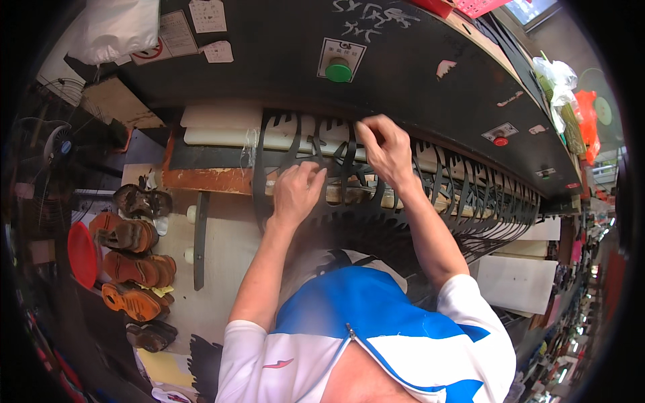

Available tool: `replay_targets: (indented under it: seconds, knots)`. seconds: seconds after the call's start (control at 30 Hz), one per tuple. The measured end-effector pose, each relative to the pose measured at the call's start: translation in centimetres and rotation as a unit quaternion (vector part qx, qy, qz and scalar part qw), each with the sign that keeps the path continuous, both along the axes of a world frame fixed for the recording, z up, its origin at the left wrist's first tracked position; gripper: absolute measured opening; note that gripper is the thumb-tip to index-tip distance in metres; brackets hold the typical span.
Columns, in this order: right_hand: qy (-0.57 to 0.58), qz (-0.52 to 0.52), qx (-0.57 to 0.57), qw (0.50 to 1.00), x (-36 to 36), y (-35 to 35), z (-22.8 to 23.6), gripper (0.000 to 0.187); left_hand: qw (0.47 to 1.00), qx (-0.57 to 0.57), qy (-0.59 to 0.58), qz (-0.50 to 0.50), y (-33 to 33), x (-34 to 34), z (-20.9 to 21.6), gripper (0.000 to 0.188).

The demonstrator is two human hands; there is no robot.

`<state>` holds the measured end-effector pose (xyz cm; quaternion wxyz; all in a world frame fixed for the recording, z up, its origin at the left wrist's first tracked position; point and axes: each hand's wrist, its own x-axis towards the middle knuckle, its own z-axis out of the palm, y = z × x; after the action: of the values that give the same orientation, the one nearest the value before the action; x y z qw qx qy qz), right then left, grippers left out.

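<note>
A black sheet full of cut-out openings point(366, 213) hangs over the work surface edge in front of me, its thin strips running off to the right. My left hand point(297, 191) is at the sheet's left part, fingers bent and closed around one of its strips. Farther right and higher, my right hand point(388, 151) has its fingers curled in and the thumb meeting the index finger. Its fingertips are beside another strip; whether anything is pinched there is hidden.
Behind the sheet lie white boards point(222, 127) on a wooden-edged surface point(208, 180). A black machine panel point(269, 60) with a green button point(338, 70) rises ahead. Brown shoe-shaped pieces point(138, 267) and a red round item point(82, 255) stand left; white boards point(517, 282) are stacked right.
</note>
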<state>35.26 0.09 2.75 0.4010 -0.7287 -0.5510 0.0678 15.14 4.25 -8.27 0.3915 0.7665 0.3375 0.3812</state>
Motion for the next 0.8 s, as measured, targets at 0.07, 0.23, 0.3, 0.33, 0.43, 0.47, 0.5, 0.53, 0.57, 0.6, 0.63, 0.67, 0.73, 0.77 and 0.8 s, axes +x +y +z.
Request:
replay_targets:
  seconds: [0.07,0.23,0.3,0.33,0.43,0.47,0.5,0.53,0.57,0.6,0.63,0.67,0.73,0.77,0.8]
  knots:
    - [0.055,-0.081,-0.094,0.991,0.3,-3.5,-2.5,0.019,0.999,-0.013,0.034,0.002,-0.5,0.3,0.0,0.028]
    - [0.099,-0.055,-0.092,0.989,0.4,-5.8,-6.8,0.020,0.997,0.017,0.066,0.033,-1.8,0.5,-0.3,0.038]
    - [0.121,-0.069,-0.130,0.982,0.3,-5.5,-7.1,0.020,0.997,0.018,0.072,0.028,-1.6,0.4,-0.2,0.037]
    - [0.130,-0.065,-0.124,0.982,0.2,-5.3,-7.1,0.021,0.997,0.021,0.073,0.024,-1.5,0.3,-0.1,0.036]
    - [0.123,-0.065,-0.126,0.982,0.3,-4.7,-6.7,0.020,0.997,0.026,0.073,0.015,-0.6,0.6,0.3,0.035]
    - [0.114,-0.060,-0.119,0.984,0.5,-4.6,-6.6,0.019,0.997,0.024,0.075,0.008,-0.2,0.8,0.3,0.034]
    - [0.112,-0.056,-0.112,0.986,0.7,-4.4,-6.6,0.019,0.997,0.028,0.074,0.012,0.0,1.1,0.4,0.033]
    - [0.118,-0.062,-0.127,0.983,0.9,-4.3,-6.6,0.020,0.997,0.022,0.072,0.011,0.1,1.4,0.3,0.033]
    - [0.124,-0.062,-0.129,0.982,1.3,-4.1,-6.5,0.020,0.997,0.016,0.070,0.009,0.3,1.8,0.2,0.032]
    - [0.136,-0.057,-0.125,0.981,1.4,-4.1,-6.4,0.021,0.998,0.017,0.062,0.011,0.2,1.9,0.2,0.032]
    - [0.154,-0.071,-0.159,0.973,1.6,-4.1,-6.2,0.022,0.998,0.003,0.067,0.002,0.1,2.2,0.1,0.031]
    - [0.152,-0.060,-0.161,0.973,1.8,-4.1,-5.7,0.022,0.998,-0.002,0.068,-0.002,0.0,2.3,0.1,0.031]
    - [0.154,-0.083,-0.218,0.960,1.6,-4.0,-4.4,0.023,0.998,0.001,0.057,-0.005,-0.4,2.1,0.3,0.031]
    - [0.143,-0.069,-0.212,0.964,1.3,-4.0,-3.6,0.025,0.998,-0.001,0.067,0.008,-0.6,1.8,0.6,0.031]
    - [0.135,-0.046,-0.200,0.969,0.6,-3.6,-3.0,0.026,0.997,0.002,0.073,0.017,-0.9,1.1,1.0,0.031]
